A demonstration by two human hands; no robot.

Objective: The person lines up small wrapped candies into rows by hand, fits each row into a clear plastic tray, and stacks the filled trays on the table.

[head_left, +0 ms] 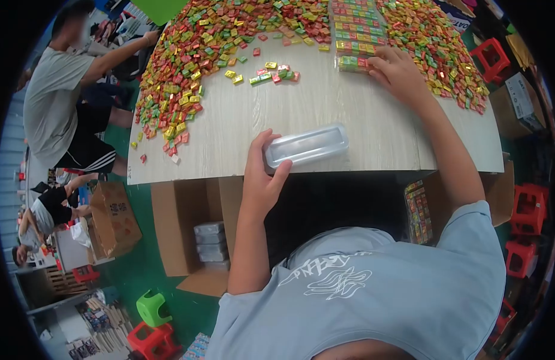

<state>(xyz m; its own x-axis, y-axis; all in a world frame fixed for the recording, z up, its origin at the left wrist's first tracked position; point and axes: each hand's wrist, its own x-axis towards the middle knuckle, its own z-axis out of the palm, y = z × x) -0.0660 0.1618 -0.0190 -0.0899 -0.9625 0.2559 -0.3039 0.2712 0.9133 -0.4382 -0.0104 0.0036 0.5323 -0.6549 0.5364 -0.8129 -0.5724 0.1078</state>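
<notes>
My left hand (262, 174) grips the near left end of a clear plastic box (307, 145), thumb along the front side, fingers behind. The box is held over the table's front edge and looks bare inside. Farther back, my right hand (399, 75) has its fingers curled at the right end of the nearest row of wrapped candies (352, 63). That row is green, yellow and red. Several more neat rows of candies (356, 30) lie behind it on what looks like clear plastic. What lies under my right fingertips is partly hidden.
Loose wrapped candies (229, 24) heap across the table (229, 138), with another heap (433, 54) at right. Below stands an open carton (190, 210) holding stacked clear boxes (211, 240). A filled candy pack (418, 213) is at lower right. Another person (61, 102) works at left.
</notes>
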